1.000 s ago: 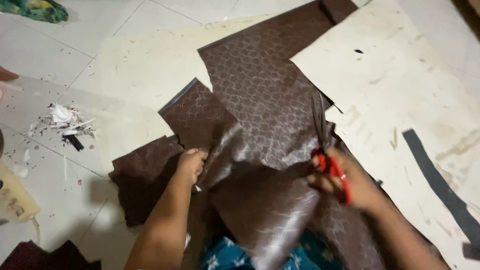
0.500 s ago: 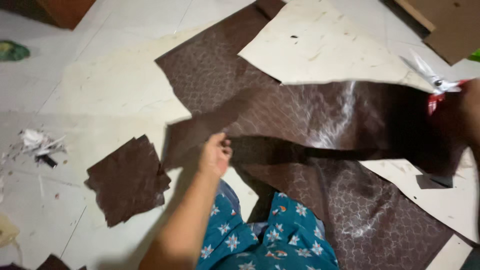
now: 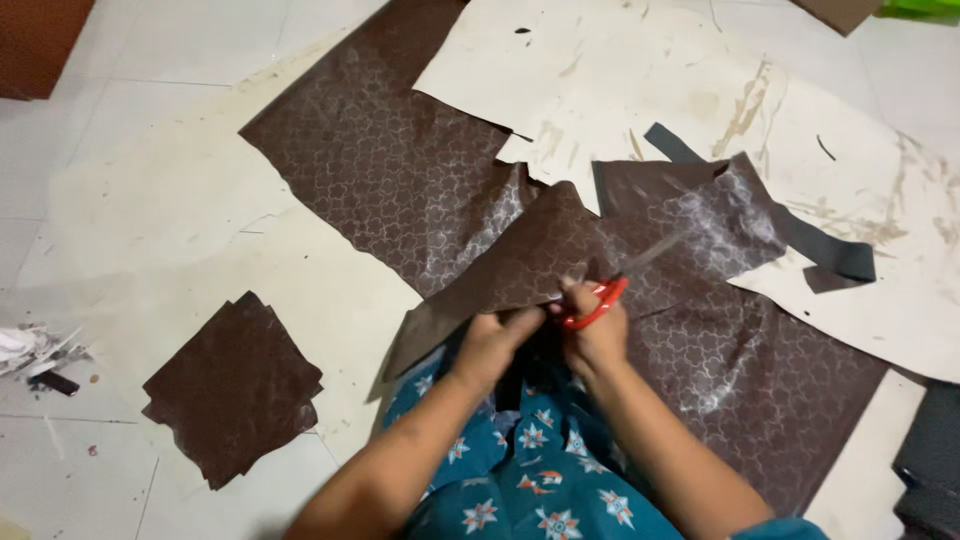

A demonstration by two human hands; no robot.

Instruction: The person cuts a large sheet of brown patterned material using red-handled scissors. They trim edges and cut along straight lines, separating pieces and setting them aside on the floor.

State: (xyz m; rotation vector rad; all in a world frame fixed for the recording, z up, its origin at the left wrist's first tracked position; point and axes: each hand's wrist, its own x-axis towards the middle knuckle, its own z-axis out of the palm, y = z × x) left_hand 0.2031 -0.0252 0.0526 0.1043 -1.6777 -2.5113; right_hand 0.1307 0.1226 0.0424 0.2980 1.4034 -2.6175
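Note:
A large sheet of brown patterned faux leather (image 3: 400,180) lies on the floor in front of me. A strip of the same material (image 3: 560,250) is lifted over my lap. My left hand (image 3: 495,340) grips the near edge of that strip. My right hand (image 3: 595,335) holds red-handled scissors (image 3: 600,295), their blades pointing up and right over the strip. The two hands are close together, almost touching. My lap is covered by teal flowered cloth (image 3: 520,480).
A stack of cut brown squares (image 3: 235,385) lies at lower left. Stained white backing sheets (image 3: 700,110) spread at upper right, with dark grey strips (image 3: 830,260) on them. Scraps of debris (image 3: 35,355) sit at the far left on the tiled floor.
My right hand with the scissors has come in from the far right to meet the left hand. The long strip, held stretched wide before, now hangs bunched over my lap.

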